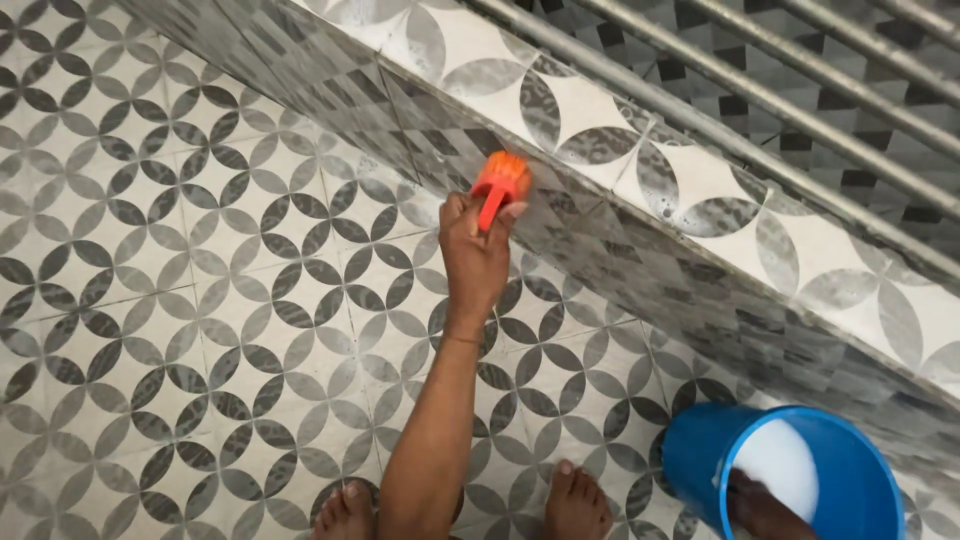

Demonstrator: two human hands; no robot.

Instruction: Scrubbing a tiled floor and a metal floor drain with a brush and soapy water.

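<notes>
The left hand (474, 252) is extended forward, fingers closed around the handle of an orange scrub brush (500, 182). The brush head sits just above the fingertips and is pressed against the sloped tiled wall (620, 250), close to the upper edge where the slope meets the flat ledge (700, 170). The handle runs down through the closed fingers.

The right hand (762, 508) is at the lower right, reaching into a blue bucket (700, 460). Only its back shows at the frame edge; whether those fingers are open or closed cannot be told, and they appear to be dipped in the white foamy water (785, 460) inside the bucket, just beyond the knuckles.

The bucket stands on the patterned tile floor (180, 300), at the foot of the tiled wall. Two bare feet (575, 505) are on the floor below the left wrist, to the left of the bucket. Grey metal bars (800, 110) run along the far side of the ledge, well beyond the brush.
</notes>
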